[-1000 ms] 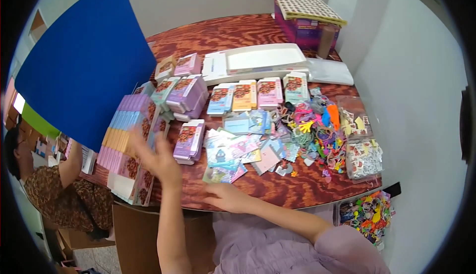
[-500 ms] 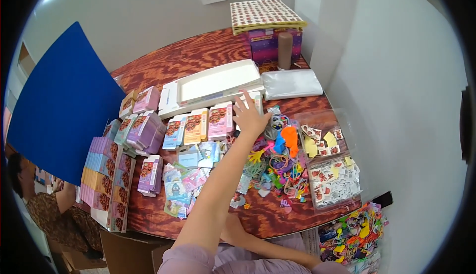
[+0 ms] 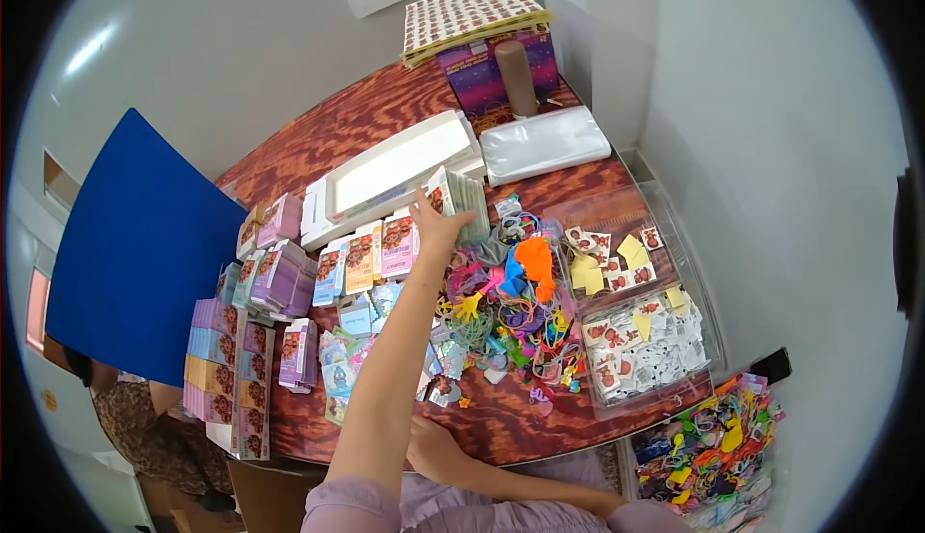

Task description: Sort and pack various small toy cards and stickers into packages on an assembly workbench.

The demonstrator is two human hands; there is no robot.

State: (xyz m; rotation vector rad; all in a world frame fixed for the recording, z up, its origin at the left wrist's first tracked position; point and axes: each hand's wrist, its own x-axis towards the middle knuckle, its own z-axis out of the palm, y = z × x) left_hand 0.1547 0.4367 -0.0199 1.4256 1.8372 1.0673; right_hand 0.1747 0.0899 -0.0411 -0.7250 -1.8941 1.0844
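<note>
Head view. The left hand (image 3: pixel 438 227) is stretched out over the round wooden table (image 3: pixel 385 109) and is closed around a stack of small printed card packs (image 3: pixel 461 201), thumb on the near face, fingers wrapped behind. The stack is held tilted, lifted just above the row of similar packs (image 3: pixel 371 249), and sits close to the long white tray (image 3: pixel 395 172).

The right hand (image 3: pixel 436 446) lies at the near table edge, beneath the left forearm. Its fingers are partly hidden, so whether it is closed or spread cannot be told; nothing is seen in it.

To the right of the held stack lies a heap of coloured plastic trinkets (image 3: pixel 511 302), and beyond it a clear tray of small stickers (image 3: pixel 636 331). A clear plastic packet (image 3: pixel 544 143) rests beside the white tray. At the left stand stacks of purple and yellow boxes (image 3: pixel 226 359) and a large blue board (image 3: pixel 135 253). A bag of coloured toys (image 3: pixel 713 446) sits below the table at the lower right.
</note>
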